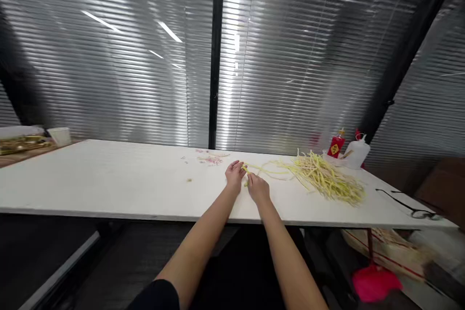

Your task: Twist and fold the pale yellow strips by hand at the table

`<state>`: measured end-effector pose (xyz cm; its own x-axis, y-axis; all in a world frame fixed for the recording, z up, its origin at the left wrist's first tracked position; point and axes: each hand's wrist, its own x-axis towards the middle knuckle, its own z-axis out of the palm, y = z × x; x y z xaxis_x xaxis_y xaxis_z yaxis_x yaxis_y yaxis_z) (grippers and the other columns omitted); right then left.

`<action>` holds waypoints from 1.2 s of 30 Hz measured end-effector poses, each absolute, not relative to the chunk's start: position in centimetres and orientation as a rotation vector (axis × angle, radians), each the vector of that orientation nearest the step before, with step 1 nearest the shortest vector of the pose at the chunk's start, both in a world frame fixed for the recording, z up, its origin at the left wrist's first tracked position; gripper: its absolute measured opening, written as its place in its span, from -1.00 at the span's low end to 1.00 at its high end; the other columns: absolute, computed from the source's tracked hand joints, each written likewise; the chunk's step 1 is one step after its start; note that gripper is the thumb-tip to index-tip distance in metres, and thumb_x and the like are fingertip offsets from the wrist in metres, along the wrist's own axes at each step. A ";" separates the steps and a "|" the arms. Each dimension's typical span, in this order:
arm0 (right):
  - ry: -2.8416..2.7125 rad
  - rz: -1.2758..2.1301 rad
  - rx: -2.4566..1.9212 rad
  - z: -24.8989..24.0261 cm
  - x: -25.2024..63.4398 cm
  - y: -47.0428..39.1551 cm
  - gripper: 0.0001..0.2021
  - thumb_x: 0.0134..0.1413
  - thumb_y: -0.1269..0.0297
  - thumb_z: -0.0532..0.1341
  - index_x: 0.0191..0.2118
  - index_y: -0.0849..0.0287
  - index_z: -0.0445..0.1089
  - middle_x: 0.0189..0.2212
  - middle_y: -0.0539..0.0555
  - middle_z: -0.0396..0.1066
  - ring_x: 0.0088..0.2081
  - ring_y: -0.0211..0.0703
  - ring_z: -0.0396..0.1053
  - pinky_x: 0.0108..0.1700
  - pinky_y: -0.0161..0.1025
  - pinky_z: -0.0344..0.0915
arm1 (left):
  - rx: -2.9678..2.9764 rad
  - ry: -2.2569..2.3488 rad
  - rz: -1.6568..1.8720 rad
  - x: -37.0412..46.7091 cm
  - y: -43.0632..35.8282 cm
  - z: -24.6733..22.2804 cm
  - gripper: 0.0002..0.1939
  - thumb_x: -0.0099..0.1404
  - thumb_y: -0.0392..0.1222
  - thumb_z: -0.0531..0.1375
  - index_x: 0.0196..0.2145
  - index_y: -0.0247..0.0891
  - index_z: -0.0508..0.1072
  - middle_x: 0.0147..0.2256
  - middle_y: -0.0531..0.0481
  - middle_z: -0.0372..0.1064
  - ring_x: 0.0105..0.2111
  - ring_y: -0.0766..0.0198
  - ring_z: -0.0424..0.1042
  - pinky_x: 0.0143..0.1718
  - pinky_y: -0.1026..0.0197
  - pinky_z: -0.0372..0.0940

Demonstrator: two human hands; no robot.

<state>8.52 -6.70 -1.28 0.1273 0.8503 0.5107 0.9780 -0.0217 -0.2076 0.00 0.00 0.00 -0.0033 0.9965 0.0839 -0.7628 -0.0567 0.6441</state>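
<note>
My left hand (pixel 235 173) and my right hand (pixel 258 187) are close together above the white table (pixel 138 179), near its middle. Between their fingertips runs a thin yellow-green strip (pixel 245 168), pinched by both hands. A small curled piece of the strip shows below, by the right fingers. To the right lies a loose pile of long yellow-green strips (pixel 327 179), some of which trail across the table toward my hands. Blur hides whether the strips are stalks or cut straw.
Pink and pale scraps (pixel 211 159) lie beyond my hands, with a small brownish bit (pixel 189 180) to the left. Behind the pile stand a red bottle (pixel 336 144), a white squeeze bottle (pixel 357 152) and a shallow clear tub. Eyeglasses (pixel 417 212) rest by the right edge; a white cup (pixel 60 136) is far left.
</note>
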 end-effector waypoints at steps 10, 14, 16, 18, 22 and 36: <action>-1.635 -0.206 -1.821 -0.9 8.9 -7.1 -0.65 0.31 0.23 -0.14 -0.05 0.06 0.35 -0.30 0.06 0.45 -0.35 -0.17 0.36 -0.37 -0.31 0.07 | 0.690 0.405 1.330 0.1 -1.3 1.1 -0.59 0.01 -0.16 0.36 -0.19 -0.26 0.37 -0.29 -0.07 0.42 -0.33 0.30 0.45 -0.22 0.22 0.30; -1.557 -0.168 -1.799 -1.0 9.2 -7.0 -0.64 0.29 0.23 -0.13 -0.02 0.09 0.36 -0.31 0.08 0.46 -0.37 -0.14 0.36 -0.36 -0.30 0.09 | 0.843 0.364 1.199 0.4 -1.8 1.2 -0.70 0.01 -0.09 0.35 -0.36 -0.35 0.45 -0.33 -0.08 0.43 -0.43 0.40 0.38 -0.27 0.28 0.26; -1.529 -0.146 -1.773 -1.1 9.2 -6.9 -0.63 0.29 0.22 -0.13 0.03 0.08 0.33 -0.30 0.09 0.46 -0.36 -0.12 0.37 -0.36 -0.28 0.11 | 0.899 0.340 1.140 0.4 -1.9 1.0 -0.70 0.02 -0.08 0.35 -0.39 -0.37 0.48 -0.33 -0.10 0.44 -0.43 0.40 0.36 -0.26 0.27 0.25; -1.504 -0.120 -1.738 -1.2 9.3 -6.8 -0.61 0.29 0.21 -0.13 0.08 0.06 0.29 -0.23 0.10 0.46 -0.34 -0.09 0.38 -0.34 -0.27 0.14 | 0.920 0.319 1.100 0.4 -1.8 0.8 -0.70 0.01 -0.09 0.35 -0.37 -0.38 0.50 -0.33 -0.11 0.44 -0.40 0.38 0.37 -0.25 0.26 0.24; -1.486 -0.046 -1.644 -1.4 9.6 -6.5 -0.60 0.27 0.18 -0.12 0.06 0.10 0.32 -0.16 0.13 0.45 -0.24 -0.05 0.39 -0.25 -0.24 0.20 | 0.895 0.299 1.094 0.4 -1.4 0.3 -0.74 -0.01 -0.16 0.37 -0.39 -0.38 0.51 -0.36 -0.10 0.44 -0.36 0.34 0.39 -0.22 0.26 0.24; -1.487 0.152 -1.466 -1.1 9.7 -6.8 -0.61 0.19 0.00 -0.04 -0.15 0.09 0.41 -0.46 0.02 0.43 -0.44 -0.16 0.32 -0.42 -0.34 0.13 | 0.835 0.349 1.193 0.2 -1.1 0.5 -0.77 -0.08 -0.23 0.40 -0.47 -0.38 0.48 -0.47 -0.06 0.41 -0.43 0.35 0.37 -0.27 0.24 0.23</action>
